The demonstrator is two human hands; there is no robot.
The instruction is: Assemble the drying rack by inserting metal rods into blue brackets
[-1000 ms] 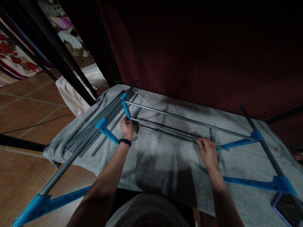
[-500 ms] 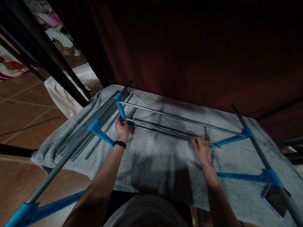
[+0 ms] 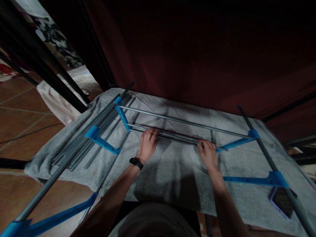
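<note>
A rack frame of grey metal tubes and blue plastic brackets stands over a grey towel-like cloth. Two thin metal rods point(image 3: 179, 137) run side by side across its middle, their left ends at a blue bracket point(image 3: 122, 117). My left hand point(image 3: 148, 144) is closed around these rods, left of their middle. Further right my right hand point(image 3: 208, 152) grips them near their right end, beside another blue bracket point(image 3: 237, 142). That right end juts past my fingers; whether it is seated in the bracket I cannot tell. Behind the rods a crossbar point(image 3: 185, 122) joins both sides.
Several loose grey tubes point(image 3: 98, 131) lie on the cloth point(image 3: 168, 177) at the left. A phone point(image 3: 283, 202) rests at the right under the frame's side tube. Dark red fabric point(image 3: 185, 65) hangs behind, and black poles point(image 3: 61, 79) stand at the left.
My left hand has left the left bracket and moved right along the rods, where it now holds them. My right hand stays at nearly the same spot. The view has shifted slightly.
</note>
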